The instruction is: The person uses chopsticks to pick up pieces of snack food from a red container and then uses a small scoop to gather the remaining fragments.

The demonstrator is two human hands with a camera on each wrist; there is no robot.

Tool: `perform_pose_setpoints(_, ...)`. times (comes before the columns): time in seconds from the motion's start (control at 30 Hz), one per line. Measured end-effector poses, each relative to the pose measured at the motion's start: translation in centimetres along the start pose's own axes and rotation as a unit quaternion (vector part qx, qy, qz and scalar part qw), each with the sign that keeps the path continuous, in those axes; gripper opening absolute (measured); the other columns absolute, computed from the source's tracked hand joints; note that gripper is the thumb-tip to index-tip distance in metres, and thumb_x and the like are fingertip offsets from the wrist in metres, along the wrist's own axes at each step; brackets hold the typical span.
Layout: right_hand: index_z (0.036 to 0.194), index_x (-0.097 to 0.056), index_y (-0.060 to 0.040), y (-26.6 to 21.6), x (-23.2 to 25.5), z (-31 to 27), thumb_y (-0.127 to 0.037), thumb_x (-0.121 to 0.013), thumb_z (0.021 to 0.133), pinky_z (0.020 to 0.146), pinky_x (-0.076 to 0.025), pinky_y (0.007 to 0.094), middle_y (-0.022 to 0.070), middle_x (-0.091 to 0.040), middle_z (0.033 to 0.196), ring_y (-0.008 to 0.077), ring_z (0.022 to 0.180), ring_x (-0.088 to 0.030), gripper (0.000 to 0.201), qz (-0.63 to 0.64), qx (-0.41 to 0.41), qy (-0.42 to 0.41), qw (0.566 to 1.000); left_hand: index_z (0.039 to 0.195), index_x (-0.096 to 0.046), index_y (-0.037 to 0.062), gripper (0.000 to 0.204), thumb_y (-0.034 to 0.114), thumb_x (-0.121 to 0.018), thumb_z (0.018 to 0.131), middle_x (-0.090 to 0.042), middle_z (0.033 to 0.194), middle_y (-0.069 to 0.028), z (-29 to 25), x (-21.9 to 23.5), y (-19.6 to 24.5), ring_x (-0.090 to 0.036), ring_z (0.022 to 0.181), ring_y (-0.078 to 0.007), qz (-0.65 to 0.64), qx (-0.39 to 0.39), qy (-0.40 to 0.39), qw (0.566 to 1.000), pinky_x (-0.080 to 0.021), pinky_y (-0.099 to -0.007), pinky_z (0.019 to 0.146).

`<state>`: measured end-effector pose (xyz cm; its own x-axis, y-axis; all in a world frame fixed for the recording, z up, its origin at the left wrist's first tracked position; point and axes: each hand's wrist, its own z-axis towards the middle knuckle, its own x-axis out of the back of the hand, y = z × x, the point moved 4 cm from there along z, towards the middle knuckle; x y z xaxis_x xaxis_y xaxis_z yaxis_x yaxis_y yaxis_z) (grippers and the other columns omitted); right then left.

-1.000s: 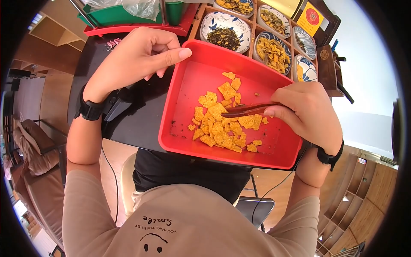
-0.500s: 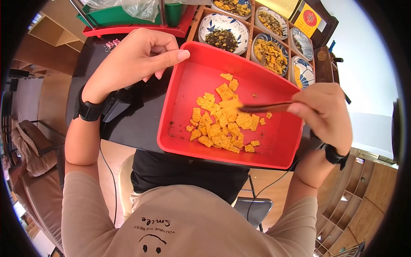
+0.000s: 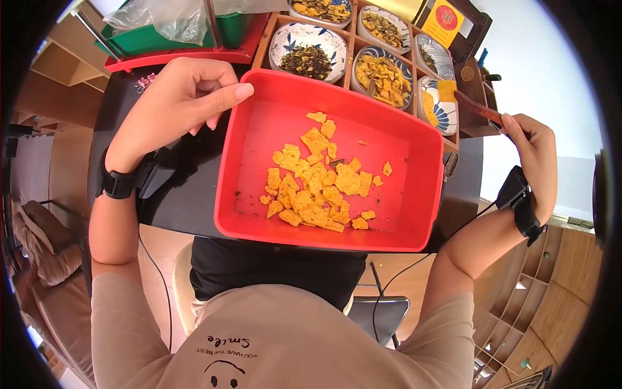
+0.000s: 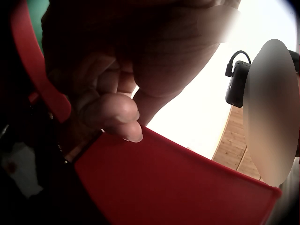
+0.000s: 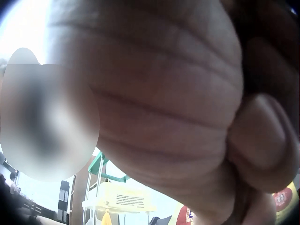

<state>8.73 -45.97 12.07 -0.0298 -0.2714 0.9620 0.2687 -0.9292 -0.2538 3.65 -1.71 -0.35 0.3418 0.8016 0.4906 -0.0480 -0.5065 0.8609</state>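
The right hand [image 5: 154, 93] fills the right wrist view, hiding its tongs [image 3: 478, 107], while the left hand [image 4: 136, 56] blocks most of the red tray [image 4: 178, 187] there.

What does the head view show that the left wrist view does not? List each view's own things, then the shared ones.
Only the head view shows the orange-yellow flat chips piled in the tray, the patterned round bowls in a wooden divided box, and the right hand holding brown wooden tongs with a yellow piece over a bowl. Only the left wrist view shows the thumb tip close up and a black device against bright light. Both show the left hand gripping the red plastic rectangular tray at its rim.
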Motion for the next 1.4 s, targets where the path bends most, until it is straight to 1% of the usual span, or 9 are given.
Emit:
perform_pose_setpoints(0.23, 0.092, -0.07, 0.0083, -2.6, 0.5, -1.0, -0.024, -0.068, 0.102, 0.059, -0.035, 0.0259, 0.0017, -0.052, 0.067, 0.0079, 0.065, -0.041, 0.034, 0.002, -0.016, 0.022, 1.0, 0.086, -0.065, 0.0044, 0.031, 0.029, -0.066, 0.104, -0.059, 0.068, 0.0058, 0.0, 0.1, 0.0, -0.053, 0.058, 0.0, 0.008, 0.005, 0.002, 1.0, -0.038, -0.0177, 0.047)
perform_pose_setpoints(0.3, 0.092, -0.07, 0.008, -4.3, 0.1, -1.9, -0.018, -0.07, 0.099, 0.06, -0.035, 0.0246, 0.0006, -0.052, 0.067, 0.0065, 0.067, -0.042, 0.027, 0.086, 0.029, -0.013, 0.996, 0.086, -0.064, 0.0047, 0.031, 0.03, -0.066, 0.104, -0.059, 0.068, 0.0058, 0.1, 0.2, -0.1, -0.053, 0.058, 0.0, 0.019, 0.003, 0.003, 1.0, -0.038, -0.0176, 0.047)
perform_pose_setpoints(0.37, 0.091, -0.071, 0.0072, -5.1, -0.8, -2.1, -0.014, -0.074, 0.094, 0.059, -0.038, 0.0266, 0.0034, -0.056, 0.067, 0.0106, 0.061, -0.047, 0.021, 0.13, 0.061, -0.032, 0.989, 0.086, -0.064, 0.0049, 0.032, 0.031, -0.066, 0.105, -0.059, 0.068, 0.0059, -0.1, 0.0, -0.2, -0.053, 0.058, 0.0, 0.031, 0.0, 0.003, 1.0, -0.038, -0.0175, 0.047)
perform_pose_setpoints(0.43, 0.091, -0.072, 0.0057, -7.5, -2.1, -2.1, -0.013, -0.078, 0.088, 0.057, -0.041, 0.0293, 0.0109, -0.061, 0.067, 0.0194, 0.057, -0.053, 0.02, 0.082, 0.231, -0.169, 0.955, 0.082, -0.064, 0.0048, 0.039, 0.038, -0.067, 0.103, -0.053, 0.06, 0.0052, -0.1, -0.2, -0.2, -0.044, 0.052, -0.0004, 0.016, -0.034, 0.034, 0.999, -0.034, -0.0198, 0.046)
perform_pose_setpoints(0.47, 0.09, -0.073, 0.0038, -8.3, -2.7, -1.9, -0.017, -0.081, 0.085, 0.055, -0.043, 0.0328, 0.0175, -0.063, 0.069, 0.0292, 0.056, -0.056, 0.023, 0.057, 0.216, -0.211, 0.951, 0.082, -0.064, 0.0048, 0.039, 0.038, -0.067, 0.103, -0.053, 0.06, 0.0052, -0.1, -0.2, -0.2, -0.044, 0.052, -0.0004, 0.016, -0.034, 0.034, 0.999, -0.034, -0.0198, 0.046)
perform_pose_setpoints(0.57, 0.088, -0.073, 0.003, -9.6, -4.8, -1.5, -0.019, -0.082, 0.085, 0.054, -0.044, 0.0343, 0.0175, -0.062, 0.067, 0.0312, 0.056, -0.057, 0.024, 0.049, 0.206, -0.221, 0.952, 0.082, -0.065, 0.0049, 0.039, 0.038, -0.067, 0.103, -0.053, 0.06, 0.0054, -0.1, -0.1, -0.1, -0.044, 0.052, -0.0004, 0.015, -0.031, 0.035, 0.999, -0.034, -0.0198, 0.046)
perform_pose_setpoints(0.7, 0.081, -0.073, 0.0004, -10.3, -6.4, -0.9, -0.023, -0.077, 0.09, 0.055, -0.047, 0.038, 0.0169, -0.062, 0.065, 0.0352, 0.06, -0.061, 0.026, 0.02, 0.192, -0.251, 0.949, 0.086, -0.065, 0.0054, 0.032, 0.032, -0.065, 0.105, -0.06, 0.069, 0.0065, -0.1, 0.1, 0.0, -0.053, 0.059, 0.0003, 0.023, -0.004, 0.002, 1.0, -0.038, -0.0172, 0.048)
perform_pose_setpoints(1.0, 0.079, -0.072, -0.003, -10.7, -8.4, -0.6, -0.03, -0.074, 0.093, 0.059, -0.048, 0.0422, 0.0168, -0.062, 0.065, 0.0371, 0.063, -0.061, 0.031, -0.052, 0.251, -0.253, 0.933, 0.087, -0.065, 0.0057, 0.032, 0.033, -0.066, 0.105, -0.06, 0.069, 0.0069, -0.1, 0.1, -0.1, -0.054, 0.06, 0.0009, 0.021, -0.012, 0.001, 1.0, -0.038, -0.0168, 0.048)
perform_pose_setpoints(1.4, 0.082, -0.07, -0.0054, -13.0, -9.8, -1.0, -0.032, -0.075, 0.09, 0.061, -0.049, 0.0425, 0.0125, -0.065, 0.069, 0.0349, 0.068, -0.064, 0.028, 0.01, 0.325, -0.199, 0.924, 0.085, -0.067, 0.0044, 0.039, 0.039, -0.067, 0.103, -0.054, 0.061, 0.0049, -0.1, -0.3, 0.2, -0.045, 0.052, -0.0006, 0.004, -0.047, 0.023, 0.999, -0.035, -0.0201, 0.046)
